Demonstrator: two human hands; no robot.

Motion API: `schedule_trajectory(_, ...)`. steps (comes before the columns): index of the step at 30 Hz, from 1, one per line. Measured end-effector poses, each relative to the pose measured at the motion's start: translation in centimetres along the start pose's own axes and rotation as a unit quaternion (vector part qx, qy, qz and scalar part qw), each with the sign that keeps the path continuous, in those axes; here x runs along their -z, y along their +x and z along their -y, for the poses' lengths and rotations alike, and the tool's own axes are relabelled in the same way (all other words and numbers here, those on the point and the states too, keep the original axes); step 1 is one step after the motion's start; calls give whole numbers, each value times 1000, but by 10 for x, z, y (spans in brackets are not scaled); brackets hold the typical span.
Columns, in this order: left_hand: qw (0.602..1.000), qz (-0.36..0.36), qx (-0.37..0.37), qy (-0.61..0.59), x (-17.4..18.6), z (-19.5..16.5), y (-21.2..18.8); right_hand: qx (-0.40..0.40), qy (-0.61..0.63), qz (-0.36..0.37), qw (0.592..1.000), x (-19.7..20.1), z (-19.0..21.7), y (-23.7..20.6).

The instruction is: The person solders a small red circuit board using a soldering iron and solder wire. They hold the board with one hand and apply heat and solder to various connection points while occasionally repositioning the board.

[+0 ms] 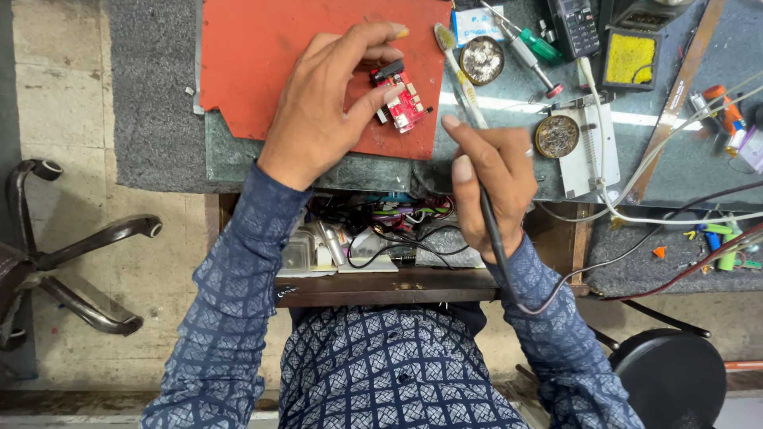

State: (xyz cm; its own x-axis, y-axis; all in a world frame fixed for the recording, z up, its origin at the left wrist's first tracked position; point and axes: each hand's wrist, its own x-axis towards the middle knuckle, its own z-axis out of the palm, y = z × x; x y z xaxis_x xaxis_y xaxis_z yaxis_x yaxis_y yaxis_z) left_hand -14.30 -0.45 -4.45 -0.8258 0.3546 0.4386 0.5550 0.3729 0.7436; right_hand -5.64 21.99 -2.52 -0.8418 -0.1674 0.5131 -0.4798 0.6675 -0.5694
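My left hand (326,103) rests on an orange-red mat (254,56) and pinches a small red circuit board (404,102) between thumb and fingers. My right hand (493,179) is closed around a thin dark tool handle with a black cable (497,246) trailing back over my wrist; its tip is hidden by my fingers. The right hand hovers just right of and below the board, over the dark workbench (683,151).
A toothbrush (459,71), two round tins (482,59), a green-handled screwdriver (532,44), a yellow sponge holder (630,57) and white cables (636,206) lie to the right. An open drawer (373,238) of wires sits below. Chair base (71,254) left, black stool (671,377) right.
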Motion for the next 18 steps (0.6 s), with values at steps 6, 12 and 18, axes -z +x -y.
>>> schedule_trajectory(6,990,71,-22,-117,4,18,21,40,44,-1,998,-11,-1,-7)
schedule_trajectory(12,994,86,-55,-26,2,17,20,53,25,21,998,-6,4,-6)
schedule_trajectory(18,995,88,-34,-17,5,4,19,27,42,13,999,-4,12,-7)
